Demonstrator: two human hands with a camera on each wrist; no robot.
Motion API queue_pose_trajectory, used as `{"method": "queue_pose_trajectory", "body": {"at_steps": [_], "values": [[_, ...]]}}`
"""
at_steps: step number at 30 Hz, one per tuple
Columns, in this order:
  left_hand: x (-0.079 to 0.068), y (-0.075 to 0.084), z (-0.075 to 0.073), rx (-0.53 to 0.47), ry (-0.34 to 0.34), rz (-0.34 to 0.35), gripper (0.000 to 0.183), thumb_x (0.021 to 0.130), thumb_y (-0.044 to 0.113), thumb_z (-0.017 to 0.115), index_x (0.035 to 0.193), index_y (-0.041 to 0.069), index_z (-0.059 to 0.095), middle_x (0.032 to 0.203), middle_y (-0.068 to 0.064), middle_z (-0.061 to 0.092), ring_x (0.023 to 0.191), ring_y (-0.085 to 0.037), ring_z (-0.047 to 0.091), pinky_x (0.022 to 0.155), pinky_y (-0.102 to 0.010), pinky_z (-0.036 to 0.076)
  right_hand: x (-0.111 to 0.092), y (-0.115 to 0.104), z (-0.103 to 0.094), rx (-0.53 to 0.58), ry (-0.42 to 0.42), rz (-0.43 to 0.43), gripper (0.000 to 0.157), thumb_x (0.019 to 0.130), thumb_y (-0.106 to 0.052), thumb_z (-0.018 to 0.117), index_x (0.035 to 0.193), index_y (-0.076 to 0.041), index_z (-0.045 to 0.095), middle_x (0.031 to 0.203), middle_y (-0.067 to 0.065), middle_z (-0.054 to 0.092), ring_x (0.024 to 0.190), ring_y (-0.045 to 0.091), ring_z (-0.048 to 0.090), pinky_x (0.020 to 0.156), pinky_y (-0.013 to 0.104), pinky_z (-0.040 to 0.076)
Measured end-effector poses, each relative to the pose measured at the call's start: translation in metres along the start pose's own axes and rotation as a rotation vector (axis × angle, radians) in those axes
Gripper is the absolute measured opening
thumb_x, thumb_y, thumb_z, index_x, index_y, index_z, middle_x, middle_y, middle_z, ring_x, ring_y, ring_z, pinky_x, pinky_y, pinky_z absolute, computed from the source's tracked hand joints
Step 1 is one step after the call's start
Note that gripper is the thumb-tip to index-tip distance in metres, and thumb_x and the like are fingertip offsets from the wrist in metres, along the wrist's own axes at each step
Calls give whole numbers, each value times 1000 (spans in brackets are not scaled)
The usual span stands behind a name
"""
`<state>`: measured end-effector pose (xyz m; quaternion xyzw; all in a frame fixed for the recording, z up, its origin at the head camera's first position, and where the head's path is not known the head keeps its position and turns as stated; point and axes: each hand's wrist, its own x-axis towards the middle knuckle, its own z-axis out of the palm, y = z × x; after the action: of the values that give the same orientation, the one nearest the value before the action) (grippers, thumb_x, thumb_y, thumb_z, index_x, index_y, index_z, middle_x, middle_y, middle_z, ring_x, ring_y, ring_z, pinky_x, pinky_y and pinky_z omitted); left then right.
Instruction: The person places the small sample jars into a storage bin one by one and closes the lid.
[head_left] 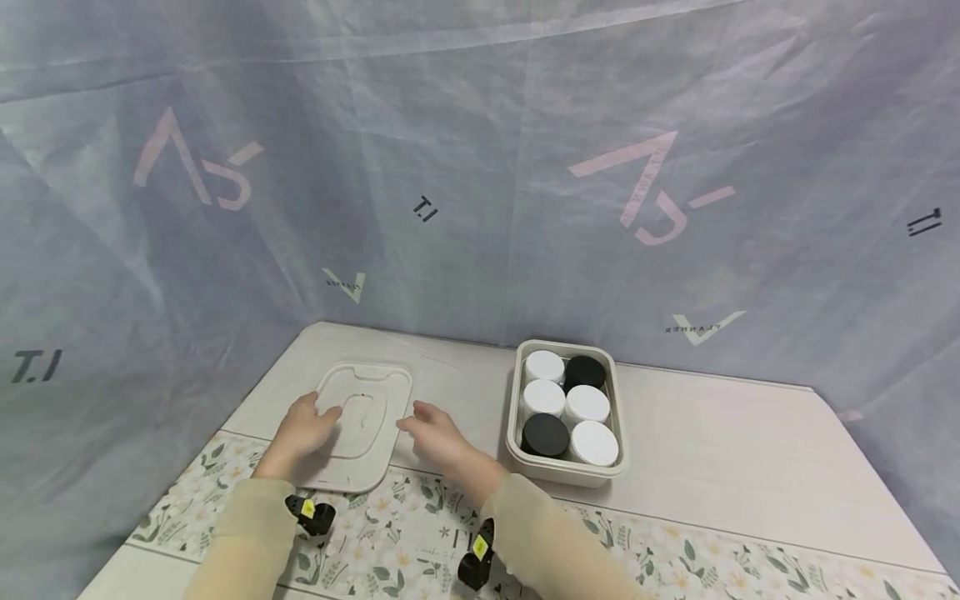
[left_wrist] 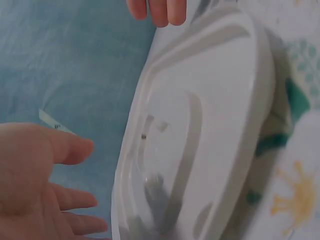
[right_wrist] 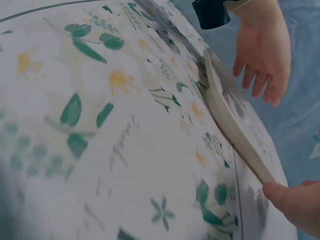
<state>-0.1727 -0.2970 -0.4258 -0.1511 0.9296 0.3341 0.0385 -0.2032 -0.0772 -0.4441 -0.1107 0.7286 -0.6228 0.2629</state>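
Observation:
A pale rectangular plastic lid (head_left: 401,400) with a raised oval middle lies at the left of the table. My left hand (head_left: 303,429) hovers over its left side, thumb and fingers spread apart; in the left wrist view the hand (left_wrist: 35,175) holds nothing. On the opposite side my right hand (head_left: 438,437) is at the lid's right edge with loosely bent fingers. In the right wrist view its thumb (right_wrist: 282,192) is right at the rim of the lid (right_wrist: 227,112).
Right of centre stands a beige box (head_left: 570,477) packed with round tubs, several with white tops (head_left: 595,443) and two with black tops (head_left: 546,436). A floral cloth strip (head_left: 405,542) runs along the table front. A grey-blue curtain (head_left: 480,208) hangs behind.

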Motion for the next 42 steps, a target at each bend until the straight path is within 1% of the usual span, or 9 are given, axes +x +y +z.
{"method": "queue_pose_trajectory", "body": {"at_steps": [3,11,18,22,28,31,34,38,42], "values": [[2,-7,-1,0,-13,-26,69,97,25,39,140,-23,12,143,-44,15,133,-58,16,112,-63,19,4,1,6,45,-37,18,72,90,-36,55,148,-4,26,151,21,30,128,42,45,109,56,35],[2,-11,-7,-7,-46,-51,69,97,27,37,138,-24,15,142,-44,18,132,-58,20,111,-63,23,9,3,12,169,-89,37,76,90,-30,57,148,3,22,152,25,25,139,40,29,114,50,31],[-6,-1,-11,-115,-83,-75,67,99,28,36,142,-19,15,143,-41,21,130,-55,29,105,-61,35,4,-4,-4,176,-51,3,78,89,-30,58,147,7,21,151,27,26,139,38,31,114,46,32],[-10,5,-15,-156,-80,-45,63,100,24,36,142,-19,17,143,-40,24,130,-54,30,104,-61,37,-2,-12,-16,203,-44,-10,78,90,-29,57,147,7,19,153,26,22,140,37,29,115,45,30],[-14,17,-22,-214,-88,13,58,101,21,36,143,-15,21,145,-38,24,133,-52,28,106,-59,35,-9,-18,-29,234,7,-21,75,88,-26,58,146,6,24,155,21,21,143,35,22,117,47,26],[-16,22,-23,-233,-75,65,55,100,19,37,142,-14,26,143,-36,31,130,-49,34,103,-56,41,-12,-19,-34,225,23,-16,74,88,-26,58,146,6,26,154,21,23,143,35,24,117,46,26],[-18,30,-23,-290,-54,102,52,100,17,39,142,-11,29,137,-32,39,122,-44,45,92,-47,50,-16,-20,-39,201,20,-9,74,89,-27,58,146,6,25,153,22,24,142,36,26,117,47,27],[-22,44,-20,-394,-32,141,50,99,15,42,143,-5,30,134,-29,45,112,-35,54,77,-32,53,-22,-22,-44,135,30,-1,73,90,-30,57,147,2,27,153,21,24,142,38,25,116,52,25],[-29,62,-16,-450,-22,169,51,98,15,46,144,0,31,134,-28,48,111,-33,57,75,-29,54,-28,-30,-41,25,49,-52,63,92,-33,56,146,-9,35,152,15,31,141,37,27,115,55,25]]}}
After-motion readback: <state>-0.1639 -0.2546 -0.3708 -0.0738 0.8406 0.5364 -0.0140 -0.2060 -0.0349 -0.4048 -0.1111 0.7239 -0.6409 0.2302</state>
